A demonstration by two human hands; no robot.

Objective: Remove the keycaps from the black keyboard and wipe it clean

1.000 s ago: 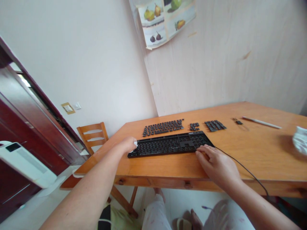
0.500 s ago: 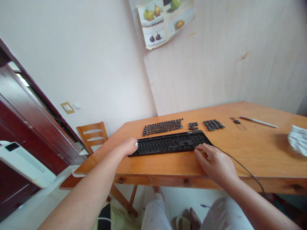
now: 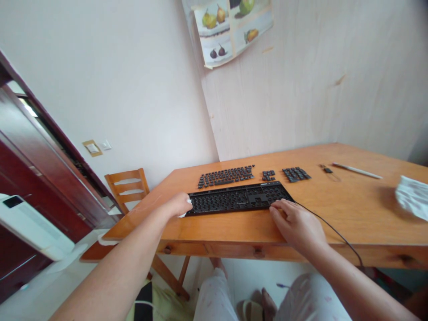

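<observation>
Black plastic, the keyboard [image 3: 239,199] lies across the desk [image 3: 351,209] in front of me, its long axis running left to right, stripped of its caps. My left hand [image 3: 177,205] sits at its left end, fingers curled shut around a small white cloth [image 3: 186,208] that touches that corner. My right hand [image 3: 297,225] rests at the near right corner, fingers [image 3: 279,209] loosely spread and flat, holding nothing, tips on the frame's edge beside the cable [image 3: 331,232]. So the board lies between my two hands, each equally close to its own end. The loose keycaps [image 3: 225,176] lie in rows just beyond it.
</observation>
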